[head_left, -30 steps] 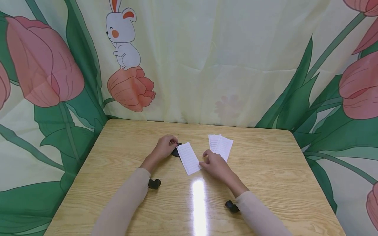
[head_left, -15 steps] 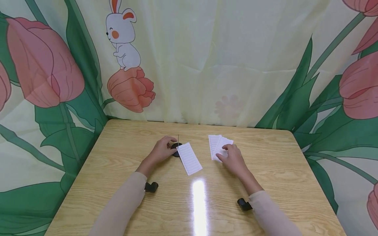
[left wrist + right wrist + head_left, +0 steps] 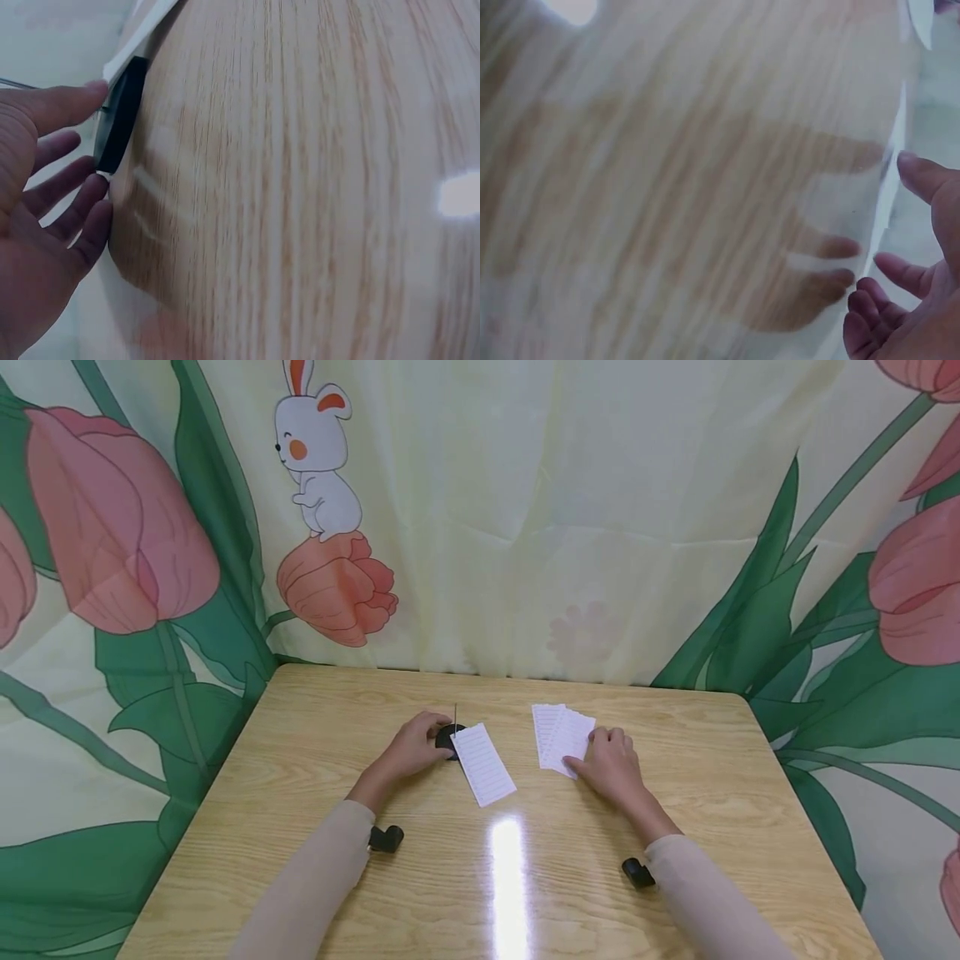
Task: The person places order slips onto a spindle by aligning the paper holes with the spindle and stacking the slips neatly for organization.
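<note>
A bill spike [image 3: 447,743], a black round base with a thin upright metal pin, stands left of centre on the table. One lined white paper slip [image 3: 486,765] has its upper left corner at the pin; its rest slopes toward the near right. My left hand [image 3: 411,747] is at the base's left side, thumb at the near edge and fingers at the far edge, loosely spread. The left wrist view shows the thumb overlapping the base [image 3: 124,116]. Two overlapping slips [image 3: 566,741] lie right of centre. My right hand [image 3: 613,765] touches the top slip's edges with spread thumb and fingers.
The wooden table [image 3: 420,893] ends in front of a printed curtain [image 3: 480,527] with tulips and a rabbit. Black camera mounts [image 3: 387,839] sit at both wrists. A bright light reflection crosses the near middle of the tabletop.
My right hand has left the slip at the spike and moved right to the two slips. My left fingers have come away from the pin and lowered to the base.
</note>
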The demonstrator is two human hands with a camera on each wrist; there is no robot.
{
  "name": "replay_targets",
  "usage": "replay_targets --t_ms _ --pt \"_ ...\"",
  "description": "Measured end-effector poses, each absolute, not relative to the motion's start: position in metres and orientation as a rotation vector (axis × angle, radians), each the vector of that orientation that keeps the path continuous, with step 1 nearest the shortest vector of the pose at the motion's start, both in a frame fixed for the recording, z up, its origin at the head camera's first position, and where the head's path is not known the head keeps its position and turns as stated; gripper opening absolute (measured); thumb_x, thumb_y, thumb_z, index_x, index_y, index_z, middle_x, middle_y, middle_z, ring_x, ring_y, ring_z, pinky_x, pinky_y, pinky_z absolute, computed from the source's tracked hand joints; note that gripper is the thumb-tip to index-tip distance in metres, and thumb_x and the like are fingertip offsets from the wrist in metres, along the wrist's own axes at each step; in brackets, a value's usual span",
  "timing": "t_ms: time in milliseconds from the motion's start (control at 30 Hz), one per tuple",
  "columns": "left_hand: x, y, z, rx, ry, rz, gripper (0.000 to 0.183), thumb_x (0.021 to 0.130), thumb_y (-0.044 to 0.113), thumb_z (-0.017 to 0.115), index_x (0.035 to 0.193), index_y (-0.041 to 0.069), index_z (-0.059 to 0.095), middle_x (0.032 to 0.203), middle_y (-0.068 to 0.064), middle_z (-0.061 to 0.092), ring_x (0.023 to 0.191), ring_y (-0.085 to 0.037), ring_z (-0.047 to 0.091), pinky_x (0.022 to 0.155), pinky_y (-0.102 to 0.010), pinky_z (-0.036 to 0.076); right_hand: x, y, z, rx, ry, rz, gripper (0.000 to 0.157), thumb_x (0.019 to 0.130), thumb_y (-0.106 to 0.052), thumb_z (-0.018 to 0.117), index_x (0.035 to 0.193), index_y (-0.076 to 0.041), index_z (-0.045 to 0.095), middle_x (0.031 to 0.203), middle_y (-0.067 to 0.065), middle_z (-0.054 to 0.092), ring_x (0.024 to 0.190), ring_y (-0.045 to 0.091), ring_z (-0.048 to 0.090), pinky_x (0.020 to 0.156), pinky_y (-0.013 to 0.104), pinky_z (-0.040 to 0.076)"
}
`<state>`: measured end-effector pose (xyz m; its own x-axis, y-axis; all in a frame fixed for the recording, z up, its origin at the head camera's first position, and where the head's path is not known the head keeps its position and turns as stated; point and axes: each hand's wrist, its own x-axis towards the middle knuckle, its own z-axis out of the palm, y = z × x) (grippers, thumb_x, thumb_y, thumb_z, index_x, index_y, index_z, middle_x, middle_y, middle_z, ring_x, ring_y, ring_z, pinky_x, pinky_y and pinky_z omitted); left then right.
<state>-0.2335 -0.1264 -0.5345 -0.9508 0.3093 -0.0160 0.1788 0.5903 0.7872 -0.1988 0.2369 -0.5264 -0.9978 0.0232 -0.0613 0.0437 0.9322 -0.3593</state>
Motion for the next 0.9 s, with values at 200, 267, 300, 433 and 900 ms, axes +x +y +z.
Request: replay_targets --t_ms 200,267,300,433,900 --pt "-0.237 -0.127 -0.540 0.429 2.694 1.230 0.054 0.086 0.009 0.083 0.136 0.003 0.063 0.135 -0.015 0.061 0.117 -0.029 0.061 0.103 -0.046 0.050 -0.198 0.241 -0.530 0.025 3.032 -0.533 0.061 0.092 -0.042 0.076 0.124 0.007 0.055 0.125 0.031 0.047 0.111 0.045 0.045 0.089 0.055 0.044" --pt "-0.237 -0.127 -0.541 0.427 2.700 1.202 0.054 0.086 0.009 0.083 0.137 0.004 0.063 0.136 -0.015 0.060 0.117 -0.029 0.060 0.103 -0.046 0.050 -0.198 0.242 -0.530 0.014 3.025 -0.540 0.060 0.094 -0.037 0.075 0.128 0.008 0.055 0.128 0.032 0.047 0.114 0.046 0.045 0.092 0.056 0.044" --pt "-0.237 -0.127 -0.542 0.425 2.703 1.188 0.054 0.087 0.009 0.083 0.137 0.004 0.063 0.136 -0.014 0.060 0.118 -0.028 0.059 0.103 -0.046 0.050 -0.198 0.242 -0.529 0.010 3.017 -0.548 0.059 0.094 -0.035 0.075 0.130 0.008 0.055 0.130 0.032 0.046 0.115 0.046 0.045 0.094 0.056 0.043" --pt "-0.236 -0.126 -0.541 0.417 2.707 1.152 0.054 0.087 0.010 0.083 0.138 0.005 0.063 0.137 -0.015 0.059 0.120 -0.029 0.058 0.105 -0.045 0.049 -0.197 0.246 -0.529 0.002 2.988 -0.584 0.057 0.097 -0.027 0.072 0.138 0.008 0.054 0.135 0.033 0.045 0.120 0.048 0.045 0.100 0.058 0.042" --pt "-0.234 -0.125 -0.539 0.400 2.693 1.180 0.054 0.088 0.011 0.082 0.138 0.006 0.062 0.138 -0.014 0.057 0.123 -0.029 0.059 0.106 -0.045 0.050 -0.200 0.268 -0.526 0.062 2.970 -0.686 0.047 0.096 -0.015 0.071 0.129 0.014 0.056 0.130 0.038 0.051 0.122 0.053 0.049 0.104 0.060 0.042"
